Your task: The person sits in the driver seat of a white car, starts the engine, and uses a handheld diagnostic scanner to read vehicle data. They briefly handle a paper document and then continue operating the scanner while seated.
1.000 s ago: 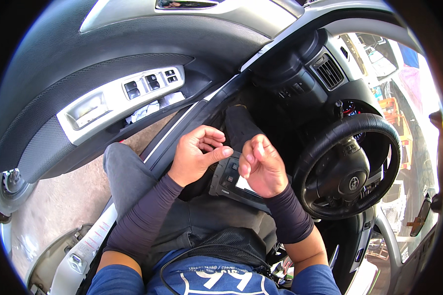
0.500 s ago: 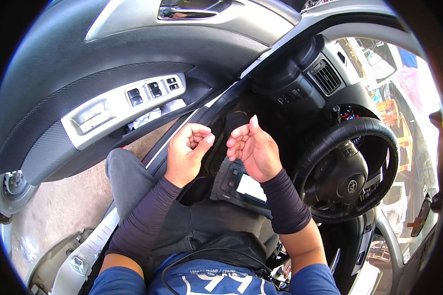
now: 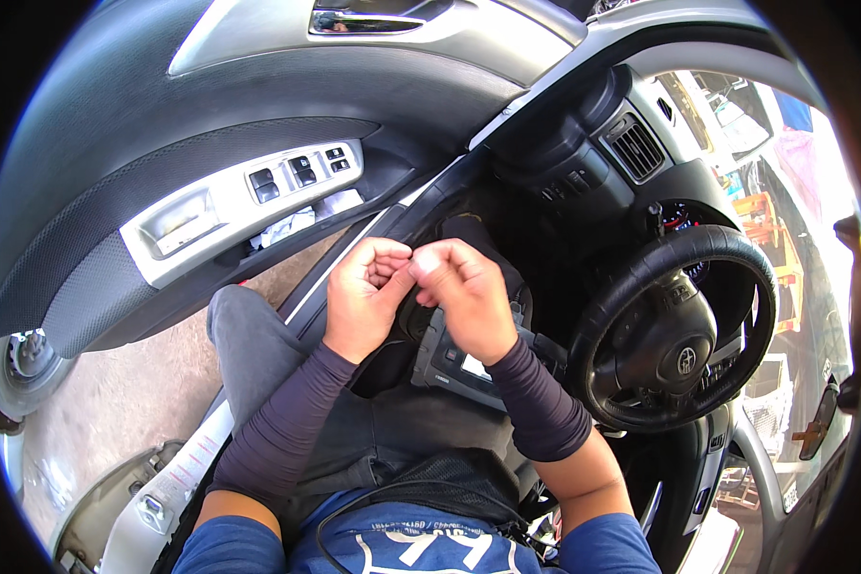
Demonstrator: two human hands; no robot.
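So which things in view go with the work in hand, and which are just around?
Work in hand, likely:
- left hand and right hand, close together; anything between them is too small to tell
- dark device with a screen, partly hidden by the right hand and sleeve

Just around:
- steering wheel
- door switch panel
- white papers in the door
- air vent

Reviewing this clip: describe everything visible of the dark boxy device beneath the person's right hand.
The device is chunky and dark, with a casing that looks like plastic. A small button shows on its face, beside a bright white patch, perhaps a screen. It lies slightly slanted above the lap, left of the steering wheel. The right hand and sleeve partly cover it; whether they touch it is unclear.
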